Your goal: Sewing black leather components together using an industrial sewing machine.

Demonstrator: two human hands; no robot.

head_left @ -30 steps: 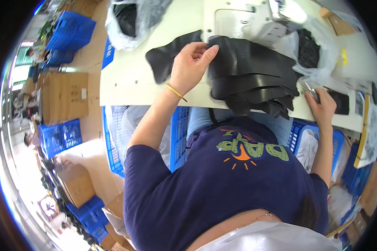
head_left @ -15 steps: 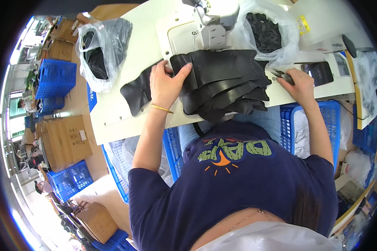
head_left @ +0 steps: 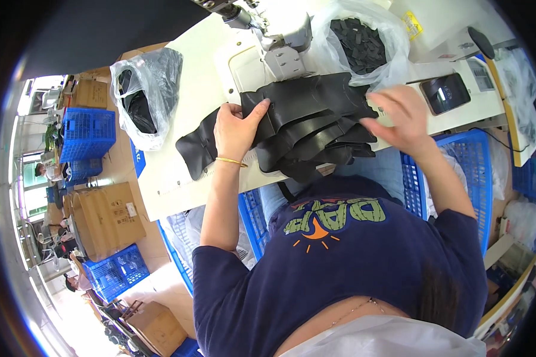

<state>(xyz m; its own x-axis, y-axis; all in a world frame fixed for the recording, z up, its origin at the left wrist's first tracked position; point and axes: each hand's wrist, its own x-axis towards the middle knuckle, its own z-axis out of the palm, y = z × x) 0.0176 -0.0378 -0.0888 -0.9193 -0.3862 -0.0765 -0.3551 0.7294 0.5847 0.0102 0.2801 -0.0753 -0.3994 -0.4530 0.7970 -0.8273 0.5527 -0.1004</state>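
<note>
A stack of black, leather-like cut pieces [head_left: 307, 128] lies fanned over the front of the white table, overhanging its near edge. My left hand [head_left: 237, 131] pinches the stack's left end, thumb on top and fingers tucked at the edge. Beneath that hand, another black piece [head_left: 196, 146] sticks out to the left. At the stack's right end is my right hand [head_left: 404, 116], smeared by motion, thumb and fingers apart. No tool shows in it. Behind the stack stands a sewing machine [head_left: 286, 56].
A plastic bag of small black pieces [head_left: 358, 47] sits at the back right, beside a phone [head_left: 445, 94]. Another plastic bag [head_left: 146, 98] with black material stands at the left. Blue crates [head_left: 467, 178] flank my legs below the table edge.
My right hand has moved left to the stack's right end; the small dark metal snips it held no longer show. My left hand keeps its hold. The view has shifted slightly.
</note>
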